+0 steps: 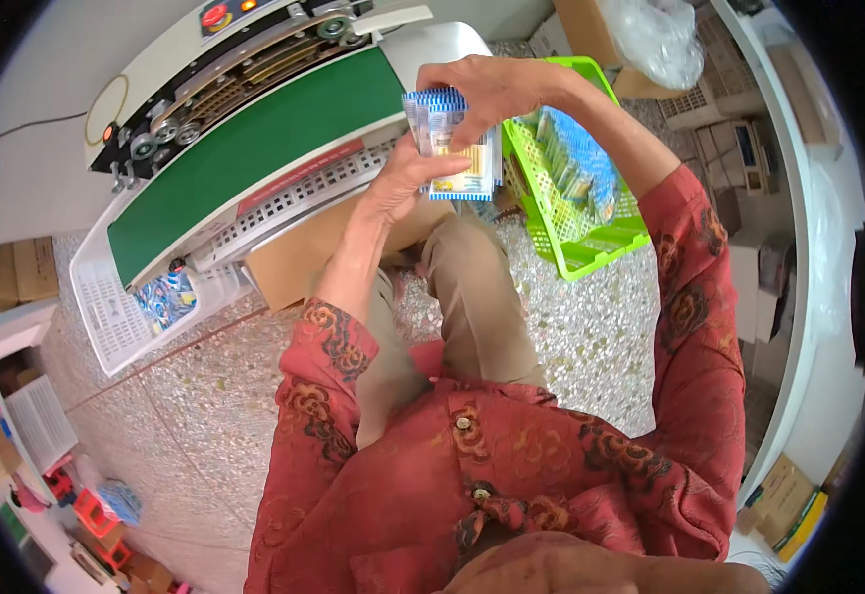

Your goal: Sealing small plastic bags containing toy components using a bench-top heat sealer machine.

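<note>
Both my hands grip a small stack of flat packets [475, 181] with blue-and-white striped ends and a clear front. My left hand [414, 176] holds the stack from its left side, thumb laid across the front. From above and the right, my right hand [492, 94] closes over the upper edge, its fingers bent round the packets. The stack is held upright beside the right end of a machine's green conveyor belt [264, 148]. Close to my right forearm stands a bright green plastic basket [591, 259] with many similar blue packets [576, 158] in it.
Rollers and a red button [216, 16] sit on the machine behind the belt. At the belt's left end, a white basket [105, 317] holds colourful packets [167, 300]. A cardboard box [284, 262] stands under the machine. Shelving [799, 129] runs along the right.
</note>
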Motion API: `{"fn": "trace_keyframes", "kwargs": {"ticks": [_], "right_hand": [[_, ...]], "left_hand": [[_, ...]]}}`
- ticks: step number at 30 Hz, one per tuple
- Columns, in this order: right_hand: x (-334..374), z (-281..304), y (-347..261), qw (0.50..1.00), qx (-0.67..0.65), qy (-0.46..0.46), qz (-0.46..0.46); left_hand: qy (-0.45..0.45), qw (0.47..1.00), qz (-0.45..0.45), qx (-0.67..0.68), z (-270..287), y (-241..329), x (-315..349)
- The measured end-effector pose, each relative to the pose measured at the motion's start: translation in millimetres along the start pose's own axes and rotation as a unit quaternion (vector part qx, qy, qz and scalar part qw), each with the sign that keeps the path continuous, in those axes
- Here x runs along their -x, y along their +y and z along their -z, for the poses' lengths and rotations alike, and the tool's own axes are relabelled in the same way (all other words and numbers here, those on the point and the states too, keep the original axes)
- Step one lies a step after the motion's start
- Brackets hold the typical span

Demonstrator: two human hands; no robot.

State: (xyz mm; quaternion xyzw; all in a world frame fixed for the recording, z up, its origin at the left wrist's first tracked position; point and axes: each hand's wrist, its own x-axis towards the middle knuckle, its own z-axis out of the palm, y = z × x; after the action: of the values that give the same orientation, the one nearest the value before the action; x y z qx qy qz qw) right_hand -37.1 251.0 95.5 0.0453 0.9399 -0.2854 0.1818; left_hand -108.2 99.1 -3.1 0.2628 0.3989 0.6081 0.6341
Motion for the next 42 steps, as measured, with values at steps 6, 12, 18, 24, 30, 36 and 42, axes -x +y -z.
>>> {"fn": "trace_keyframes", "kwargs": {"ticks": [6, 12, 18, 24, 30, 36, 42], "right_hand": [[-18, -15, -4, 0.918, -0.168, 0.358, 0.040], [-22, -65, -35, 0.875, -0.214, 0.434, -0.034], [-44, -71, -43, 0.895, -0.131, 0.420, -0.076], [-52, -67, -47, 0.875, -0.124, 0.463, -0.067], [-56, -70, -29, 0.885, -0.237, 0.398, -0.048], [-49, -57, -27, 0.762, -0.541, 0.350, -0.063], [-46, -64, -12, 0.725, -0.583, 0.361, -0.064]], "left_hand": [[0.079, 0.971, -0.135, 0.181, 33, 4, 0], [0.124, 0.949, -0.205, 0.205, 50, 15, 3], [0.133, 0.941, -0.232, 0.206, 58, 20, 3], [0.160, 0.934, -0.249, 0.199, 57, 23, 2], [0.143, 0.929, -0.254, 0.227, 59, 21, 0], [0.133, 0.938, -0.233, 0.220, 58, 25, 2], [0.165, 0.941, -0.220, 0.196, 56, 20, -5]]}}
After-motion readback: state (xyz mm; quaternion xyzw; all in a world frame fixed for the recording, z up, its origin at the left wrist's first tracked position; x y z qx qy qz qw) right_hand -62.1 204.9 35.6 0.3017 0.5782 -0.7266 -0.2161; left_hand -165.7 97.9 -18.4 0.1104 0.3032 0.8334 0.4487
